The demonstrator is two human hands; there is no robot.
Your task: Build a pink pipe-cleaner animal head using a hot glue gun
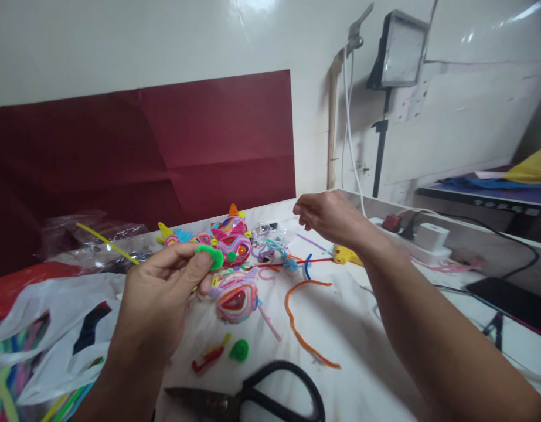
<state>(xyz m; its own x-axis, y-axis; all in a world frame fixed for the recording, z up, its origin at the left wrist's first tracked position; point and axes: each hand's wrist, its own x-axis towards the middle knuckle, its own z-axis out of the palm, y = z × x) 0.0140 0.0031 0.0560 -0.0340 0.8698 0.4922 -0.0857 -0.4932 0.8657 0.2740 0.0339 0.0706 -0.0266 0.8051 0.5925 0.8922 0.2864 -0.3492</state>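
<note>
My left hand (164,287) pinches a bright green coiled piece of pipe cleaner (211,257) between thumb and fingers. My right hand (325,214) hovers over the back of the table, its fingers loosely bent and slightly apart, with nothing visible in them. Below its wrist lies a yellow glue gun (347,255). Colourful fish-like figures (237,249) of coiled pipe cleaner cluster beyond my left hand, and another figure (235,302) with a red centre lies nearer. A second green coil (239,350) rests on the table beside small red and yellow pieces (211,353).
Black-handled scissors (248,398) lie at the front edge. A curved orange pipe cleaner (292,319) is on the tabletop. White plastic bags (77,293) with pipe cleaners fill the left. A power strip (424,249), cables and a dark phone-like slab (511,299) occupy the right.
</note>
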